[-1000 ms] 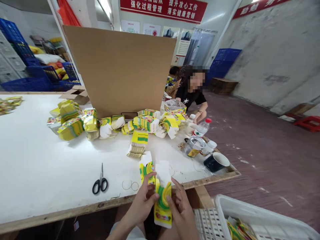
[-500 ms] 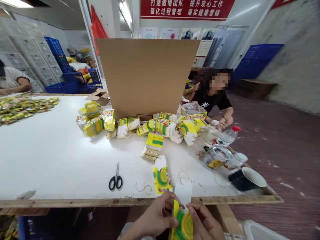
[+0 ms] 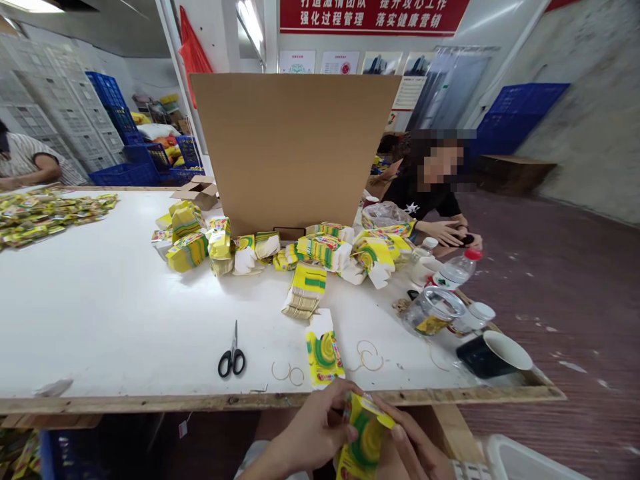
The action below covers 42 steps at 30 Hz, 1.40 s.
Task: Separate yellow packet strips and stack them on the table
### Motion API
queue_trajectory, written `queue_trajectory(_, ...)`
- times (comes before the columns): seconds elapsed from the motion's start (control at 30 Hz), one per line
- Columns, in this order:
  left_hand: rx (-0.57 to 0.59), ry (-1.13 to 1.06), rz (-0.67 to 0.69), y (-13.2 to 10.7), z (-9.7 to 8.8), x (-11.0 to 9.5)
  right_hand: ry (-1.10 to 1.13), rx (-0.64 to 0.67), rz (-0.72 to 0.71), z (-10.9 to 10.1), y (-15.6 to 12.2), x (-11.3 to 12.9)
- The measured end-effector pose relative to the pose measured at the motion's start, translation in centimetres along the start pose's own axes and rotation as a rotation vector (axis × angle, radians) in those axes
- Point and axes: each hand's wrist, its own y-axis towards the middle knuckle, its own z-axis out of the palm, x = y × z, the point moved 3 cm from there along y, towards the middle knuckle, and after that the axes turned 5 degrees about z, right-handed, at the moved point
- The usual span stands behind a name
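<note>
Yellow-and-green printed card makes up the carton (image 3: 364,437) you hold below the near edge of the bench (image 3: 100,320), between both hands and off the bench surface. Your left hand (image 3: 313,437) grips its left side with the fingers (image 3: 336,393) curled over the top corner and clamped on the card; your right hand (image 3: 417,453) supports the right side from beneath, its fingers pressed to the panel, though the lower part of that hand runs out of view. The carton's long axis runs from lower left to upper right, tilted, with the top flap (image 3: 376,405) folded toward you. Both hands touch it; the left covers more of it. A second flat carton (image 3: 324,350) lies on the bench just beyond your fingers, its long axis pointing away from you, white tab at the far end. Rubber bands (image 3: 367,357) lie just to its right, two more (image 3: 287,373) to its left, and the scissors (image 3: 231,353) further left, apart from it. The wooden bench edge (image 3: 200,402) stands between your hands and those items. Open white surface extends to the left; the right corner is crowded by a dark cup (image 3: 493,357), a glass jar (image 3: 433,310) and a bottle (image 3: 455,270). Bundled cartons (image 3: 320,250) sit before the cardboard sheet (image 3: 295,147). Another person (image 3: 435,200) sits at the far right corner.
</note>
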Motion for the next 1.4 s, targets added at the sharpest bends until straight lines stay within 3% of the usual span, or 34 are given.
queue_trajectory(0.13,0.025,0.127,0.039,-0.1,0.2,-0.4,0.074,0.062,0.118,0.8,-0.3,-1.1)
queue_trajectory(0.27,0.121,0.147,0.041,-0.2,0.8,-0.4,-0.026,-0.075,0.125,1.1,-0.5,-1.8)
queue_trajectory(0.4,0.092,0.059,0.017,0.1,1.0,-0.2,-0.150,-0.146,0.121,0.8,-0.9,-1.2)
queue_trajectory(0.63,0.093,-0.135,-0.068,0.1,1.7,-0.6,-0.193,-0.105,0.084,0.4,-1.8,-0.4)
queue_trajectory(0.83,0.075,-0.162,-0.098,0.5,2.1,-0.3,-0.300,-0.215,0.106,0.9,-2.3,-0.3)
queue_trajectory(0.97,0.043,-0.201,-0.109,0.7,2.1,-0.2,-0.232,-0.167,0.059,0.9,-2.4,-0.3)
queue_trajectory(1.17,0.047,-0.258,-0.098,0.8,3.0,-0.2,-0.012,-0.295,0.059,-0.5,-2.6,0.6)
queue_trajectory(1.27,0.034,-0.206,-0.053,0.8,3.9,-0.1,0.100,-0.312,0.066,-0.8,-2.9,1.4)
queue_trajectory(1.4,-0.010,-0.002,0.063,0.8,5.1,-0.6,0.048,-0.316,0.069,-1.1,-3.8,2.1)
